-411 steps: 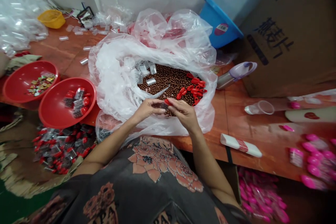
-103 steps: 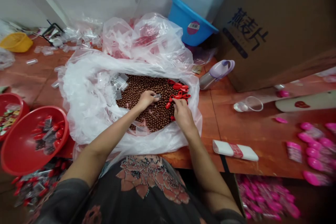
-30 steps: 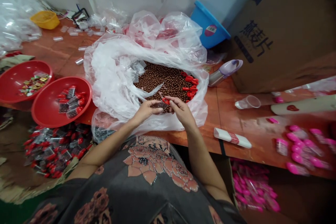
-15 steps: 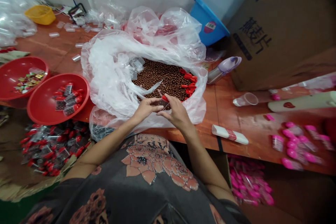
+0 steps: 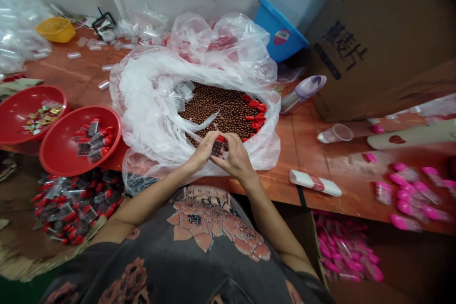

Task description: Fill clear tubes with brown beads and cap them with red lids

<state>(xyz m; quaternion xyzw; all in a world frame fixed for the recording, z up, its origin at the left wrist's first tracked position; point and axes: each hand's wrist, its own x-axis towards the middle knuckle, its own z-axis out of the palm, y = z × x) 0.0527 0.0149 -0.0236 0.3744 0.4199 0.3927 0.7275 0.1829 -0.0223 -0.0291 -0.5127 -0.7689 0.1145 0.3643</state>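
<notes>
My left hand [image 5: 204, 150] and my right hand [image 5: 234, 156] meet at the front of a large clear plastic bag [image 5: 149, 104]. Between them they pinch a small clear packet of brown beads [image 5: 217, 148] with a red plastic piece [image 5: 221, 138] at its top. Just beyond my fingers, a heap of brown beads [image 5: 217, 111] fills the bag's opening. Red plastic pieces [image 5: 255, 113] lie at the heap's right side, and small clear packets [image 5: 181, 92] lie at its left. Part of the packet is hidden by my fingers.
Two red basins [image 5: 80, 140] with packets stand at the left, above a pile of packets [image 5: 74, 206]. A blue tub [image 5: 278, 31] and cardboard box [image 5: 370, 42] stand at the back right. Pink items [image 5: 409, 199] lie on the orange table [image 5: 302, 147].
My hands have drawn closer and now both pinch the packet, which stands more upright. The view has shifted slightly.
</notes>
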